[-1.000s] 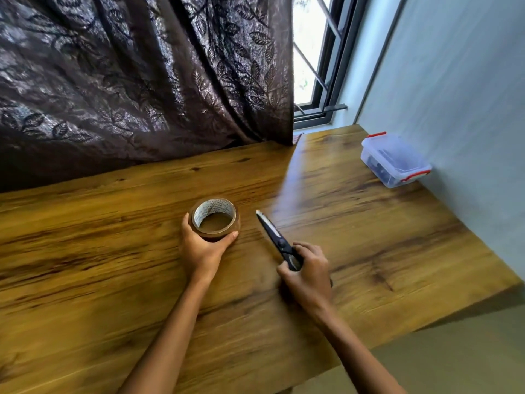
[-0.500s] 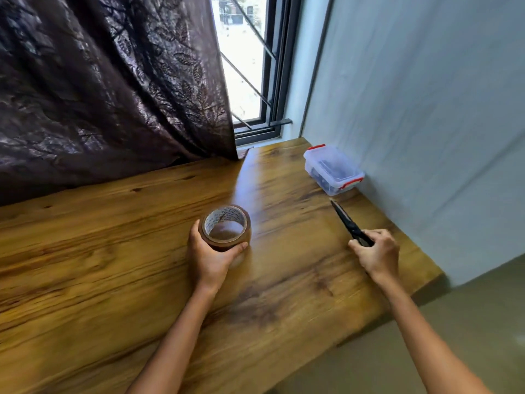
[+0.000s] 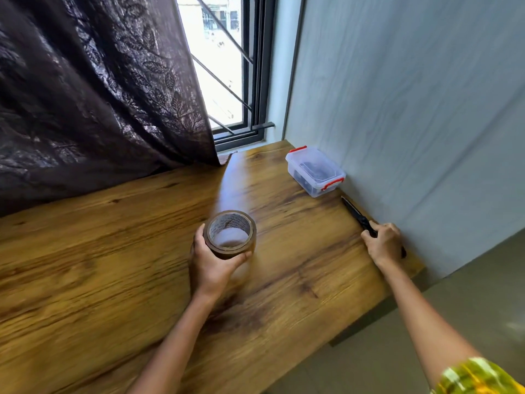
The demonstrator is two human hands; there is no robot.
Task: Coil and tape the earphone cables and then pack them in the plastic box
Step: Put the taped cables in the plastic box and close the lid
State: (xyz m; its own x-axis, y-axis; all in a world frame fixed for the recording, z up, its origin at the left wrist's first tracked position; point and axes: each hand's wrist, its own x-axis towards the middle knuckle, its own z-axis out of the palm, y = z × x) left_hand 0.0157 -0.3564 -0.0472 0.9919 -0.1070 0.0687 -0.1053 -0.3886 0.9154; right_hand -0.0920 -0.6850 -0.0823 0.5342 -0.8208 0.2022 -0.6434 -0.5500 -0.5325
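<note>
A clear plastic box with red clips stands shut at the table's far right corner, against the wall; dark contents show dimly through it. My left hand grips a roll of brown tape in the middle of the wooden table. My right hand holds black scissors by the handles at the table's right edge, the closed blades pointing toward the box. No loose earphone cable is in sight.
A grey wall runs along the table's right side. A dark patterned curtain hangs over the back edge, next to a barred window. The floor lies beyond the table's near right corner.
My right hand has carried the scissors from the table's middle to its right edge by the wall. The left hand kept its grip on the tape roll. The view has swung right.
</note>
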